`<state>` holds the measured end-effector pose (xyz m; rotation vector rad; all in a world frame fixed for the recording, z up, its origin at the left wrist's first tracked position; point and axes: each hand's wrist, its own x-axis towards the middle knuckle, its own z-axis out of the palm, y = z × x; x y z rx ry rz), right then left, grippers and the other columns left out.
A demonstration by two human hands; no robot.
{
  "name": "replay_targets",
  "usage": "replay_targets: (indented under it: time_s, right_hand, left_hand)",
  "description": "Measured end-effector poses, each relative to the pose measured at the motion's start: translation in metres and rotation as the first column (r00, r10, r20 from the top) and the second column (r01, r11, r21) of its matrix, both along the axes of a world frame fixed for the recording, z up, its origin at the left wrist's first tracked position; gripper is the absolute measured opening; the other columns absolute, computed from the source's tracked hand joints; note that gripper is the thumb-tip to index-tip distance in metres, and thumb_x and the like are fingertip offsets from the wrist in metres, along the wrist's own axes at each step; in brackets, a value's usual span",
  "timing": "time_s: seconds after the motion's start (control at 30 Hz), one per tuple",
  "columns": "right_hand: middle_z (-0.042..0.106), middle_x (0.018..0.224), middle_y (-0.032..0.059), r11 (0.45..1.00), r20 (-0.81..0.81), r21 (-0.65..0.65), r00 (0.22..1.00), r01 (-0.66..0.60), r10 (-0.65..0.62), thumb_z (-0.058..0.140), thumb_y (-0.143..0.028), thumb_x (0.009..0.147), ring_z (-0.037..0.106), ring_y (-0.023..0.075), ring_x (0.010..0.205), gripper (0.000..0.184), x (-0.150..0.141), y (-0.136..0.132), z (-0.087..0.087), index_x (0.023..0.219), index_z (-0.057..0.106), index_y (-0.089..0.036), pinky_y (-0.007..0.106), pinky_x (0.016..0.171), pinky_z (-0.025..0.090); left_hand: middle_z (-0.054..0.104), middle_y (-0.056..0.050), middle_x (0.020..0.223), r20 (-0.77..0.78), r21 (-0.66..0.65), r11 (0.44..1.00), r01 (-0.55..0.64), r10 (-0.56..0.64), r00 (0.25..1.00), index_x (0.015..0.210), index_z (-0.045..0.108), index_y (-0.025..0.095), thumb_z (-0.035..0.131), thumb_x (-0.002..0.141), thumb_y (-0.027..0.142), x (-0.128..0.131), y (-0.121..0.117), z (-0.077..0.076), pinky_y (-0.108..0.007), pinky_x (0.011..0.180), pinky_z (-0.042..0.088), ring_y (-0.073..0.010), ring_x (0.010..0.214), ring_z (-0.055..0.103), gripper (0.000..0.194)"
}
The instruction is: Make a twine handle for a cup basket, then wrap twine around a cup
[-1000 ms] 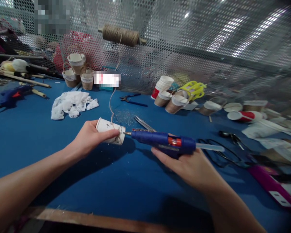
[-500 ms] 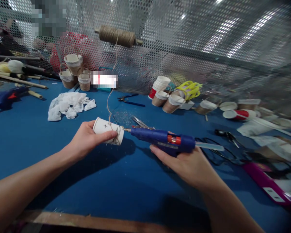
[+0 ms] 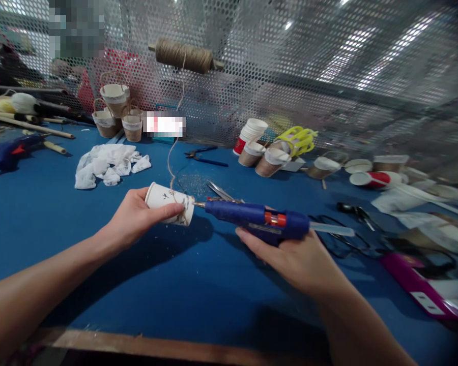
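Note:
My left hand (image 3: 137,213) is closed around a white paper cup (image 3: 158,196), which lies tilted on its side above the blue table, its base to the right. The thumb presses along the cup near a strand of twine (image 3: 170,165). That twine runs up to a spool (image 3: 183,55) on a rod. In my right hand (image 3: 286,259) is a blue hot glue gun (image 3: 252,218), with a clear glue stick (image 3: 334,230) poking out of its back. The gun's nozzle meets the cup near its base edge; any glue there is too small to make out.
Behind the cup lie scissors (image 3: 220,190) and pliers (image 3: 208,158). Crumpled white cloth (image 3: 109,162) and twine-wrapped cups (image 3: 133,128) are at the left. More cups (image 3: 273,161) stand at the back right, near a purple power strip (image 3: 416,284). A second glue gun (image 3: 13,152) rests far left.
Almost nothing differs. The cup and my left hand sit very slightly further left and higher; the glue gun stays with its nozzle at the cup's base edge.

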<state>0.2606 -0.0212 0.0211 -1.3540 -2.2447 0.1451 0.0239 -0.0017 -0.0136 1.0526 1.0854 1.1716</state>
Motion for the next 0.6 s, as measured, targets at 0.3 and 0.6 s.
replay_targets:
  time_s: [0.3,0.6]
  right_hand:
    - [0.067,0.066,0.0008,0.996,0.011,-0.085,1.0,0.007,-0.006,0.049,-0.034,0.077,0.064,0.0207,0.064,0.018,-0.0061,-0.0035,0.002,0.07,0.064,-0.026,0.032,0.059,0.052]
    - [0.066,0.065,-0.0014,0.994,-0.044,-0.105,0.999,-0.004,-0.001,0.053,-0.031,0.075,0.063,0.017,0.062,0.015,-0.0072,-0.0048,0.0037,0.063,0.058,-0.023,0.029,0.062,0.051]
  left_hand:
    - [0.071,-0.004,0.075,-0.035,0.019,1.0,0.006,-0.006,0.999,0.074,0.067,0.013,0.076,0.055,0.025,0.0002,-0.0008,0.0005,-0.023,0.062,0.051,-0.0137,0.064,0.064,0.024]
    - [0.071,-0.005,0.075,-0.041,0.026,1.0,-0.007,0.008,0.999,0.074,0.067,0.013,0.076,0.056,0.026,-0.0001,-0.0002,-0.0002,-0.022,0.062,0.051,-0.0135,0.064,0.063,0.024]
